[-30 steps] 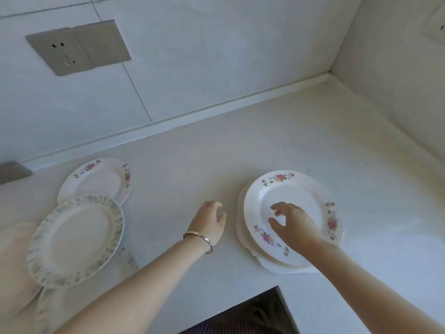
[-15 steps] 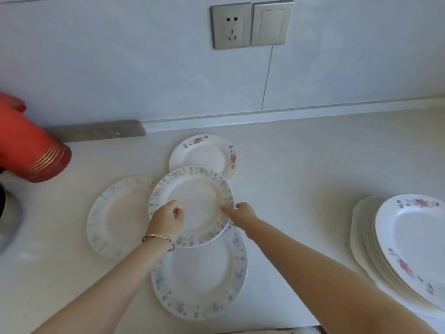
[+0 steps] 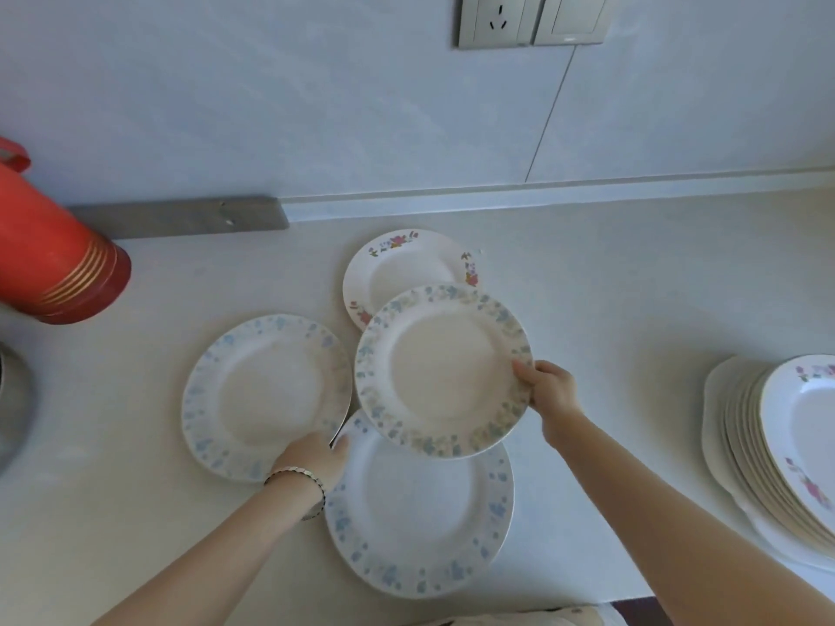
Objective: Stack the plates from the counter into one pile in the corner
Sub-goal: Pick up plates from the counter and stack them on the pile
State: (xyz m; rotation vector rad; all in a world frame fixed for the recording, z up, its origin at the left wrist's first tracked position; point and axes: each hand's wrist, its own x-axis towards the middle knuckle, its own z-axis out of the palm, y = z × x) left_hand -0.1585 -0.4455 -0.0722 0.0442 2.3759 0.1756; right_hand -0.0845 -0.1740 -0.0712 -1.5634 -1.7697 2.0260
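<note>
My right hand [image 3: 549,390] pinches the right rim of a blue-flowered plate [image 3: 440,370], lifted above the others. Under it lie a second blue-flowered plate [image 3: 420,517] near me, a third [image 3: 264,395] to the left, and a pink-flowered plate [image 3: 402,268] behind. My left hand [image 3: 316,458], with a bracelet at the wrist, grips the near right edge of the left plate. A pile of plates [image 3: 777,449] stands at the right edge, topped by a pink-flowered one.
A red flask [image 3: 54,259] leans at the far left of the white counter [image 3: 610,309], with a grey metal vessel [image 3: 11,399] below it. The tiled wall with a socket [image 3: 497,20] runs along the back. The counter's front edge lies near my arms.
My right hand has lifted the blue-flowered plate up and to the right. My left hand let go of it and moved down to the left plate's edge.
</note>
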